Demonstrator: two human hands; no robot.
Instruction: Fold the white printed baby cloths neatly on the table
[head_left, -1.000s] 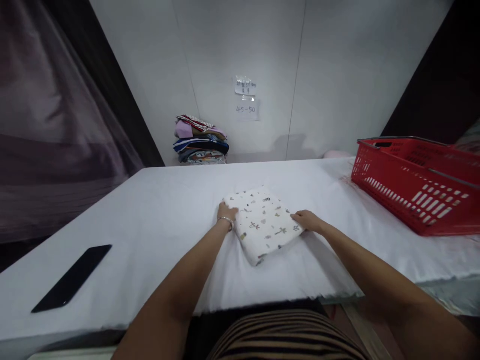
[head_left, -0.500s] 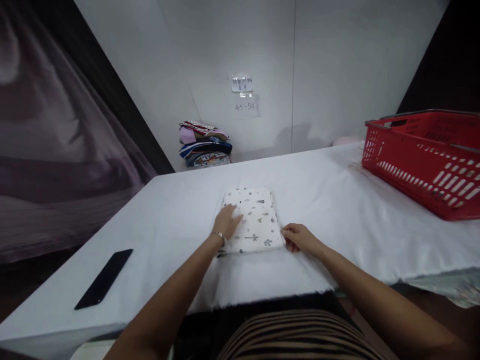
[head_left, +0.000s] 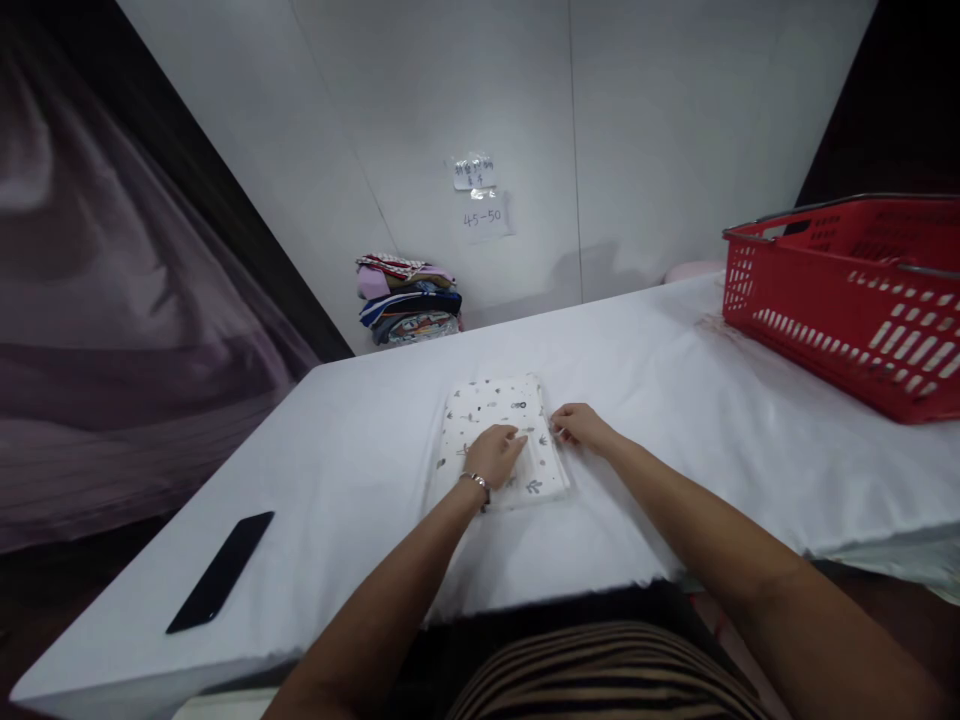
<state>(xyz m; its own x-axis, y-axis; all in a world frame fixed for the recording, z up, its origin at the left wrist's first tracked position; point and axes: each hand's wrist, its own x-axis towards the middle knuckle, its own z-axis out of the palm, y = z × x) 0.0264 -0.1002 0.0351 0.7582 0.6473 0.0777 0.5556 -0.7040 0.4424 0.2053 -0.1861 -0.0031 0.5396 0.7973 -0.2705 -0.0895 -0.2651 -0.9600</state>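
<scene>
A folded white cloth (head_left: pixel 487 400) with small grey plant prints lies flat in the middle of the table. On its front half rests my left hand (head_left: pixel 495 456), open, with fingers stretched toward the right and the thumb apart. A bracelet (head_left: pixel 475 484) circles that wrist. My right hand (head_left: pixel 585 428) is at the cloth's right edge, its fingers curled and pinched together on the edge. The fingertips there are partly hidden.
A red plastic basket (head_left: pixel 847 310) stands at the table's right. On the left of the white-covered table (head_left: pixel 345 470) lies a dark phone-like slab (head_left: pixel 221 572). Folded clothes (head_left: pixel 411 300) are stacked beyond the far edge, below paper signs (head_left: pixel 484 215) on the wall.
My left hand has slid right across the cloth, from its left side to near the middle. My right hand has moved farther up along the right edge. The view has shifted slightly.
</scene>
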